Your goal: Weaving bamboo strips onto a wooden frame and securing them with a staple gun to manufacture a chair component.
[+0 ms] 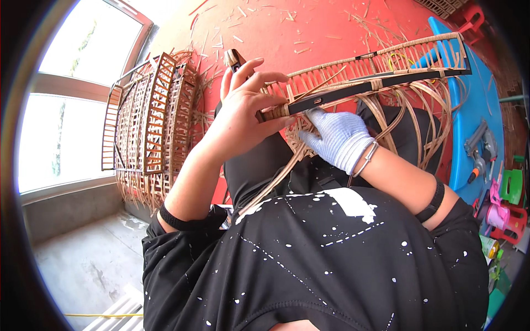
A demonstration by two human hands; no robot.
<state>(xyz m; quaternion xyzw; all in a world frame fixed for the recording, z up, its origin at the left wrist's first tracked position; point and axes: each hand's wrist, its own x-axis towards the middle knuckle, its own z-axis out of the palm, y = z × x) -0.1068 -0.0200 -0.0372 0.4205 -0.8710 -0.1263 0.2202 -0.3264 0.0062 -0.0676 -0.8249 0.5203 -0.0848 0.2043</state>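
Note:
A woven rattan frame (337, 98) with black bars lies across my lap, running from my left hand to the far right. My bare left hand (245, 105) is closed round its wrapped left end (276, 113), thumb below and index finger above, the other fingers raised. My right hand (339, 138) wears a pale blue-grey knitted glove and sits just under the black bar. Its fingers are curled by the loose strips, and what they grip is hidden. Long rattan strips (276, 182) hang from the frame toward my waist, and more loop down at the right (430, 127).
At left, more woven rattan frames (146, 121) are stacked by a window. Cane scraps (290, 16) litter the red floor. A blue table (464, 171) at right carries power tools (480, 146). Beyond it are coloured plastic stools (510, 187).

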